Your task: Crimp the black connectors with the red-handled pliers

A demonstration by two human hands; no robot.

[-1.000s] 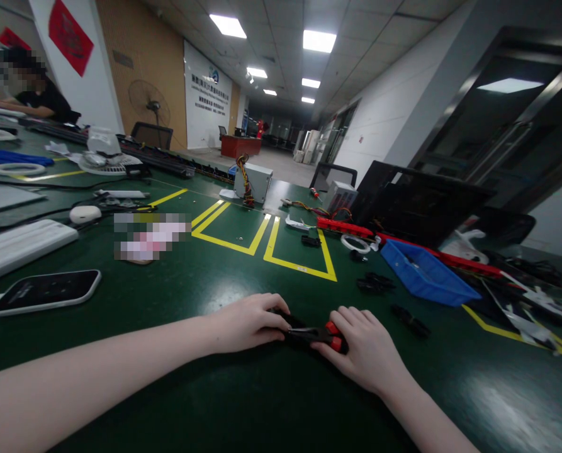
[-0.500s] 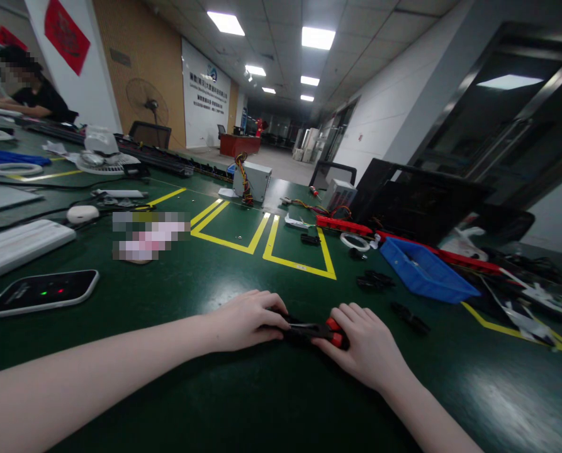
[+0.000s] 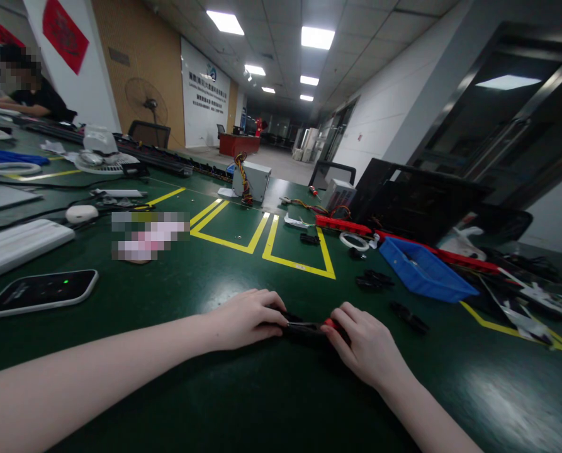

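Note:
My left hand (image 3: 255, 319) is closed on a dark item (image 3: 292, 318), perhaps a bundle of black cable; fingers hide most of it. In my right hand (image 3: 363, 340) is a pair of pliers (image 3: 309, 326) with red handles, the fingers wrapped round the grips. The dark jaws point left and reach to the fingertips of my left hand, against the black item. Both hands are low over the green table (image 3: 233, 396). Several black cable bundles lie to the right, the closest one (image 3: 409, 316) beyond my right hand.
A blue bin (image 3: 425, 270) stands at the right, beside a red strip (image 3: 342, 224) and a dark monitor (image 3: 417, 195). Left are a black device with a white rim (image 3: 44, 292) and a blurred pink item (image 3: 151, 239). Farther off are a power supply (image 3: 257, 181) and a seated person (image 3: 30, 88).
The pliers' red handles have turned and drawn closer together, with my right hand's fingers curled more tightly. My left hand has stayed in nearly the same place.

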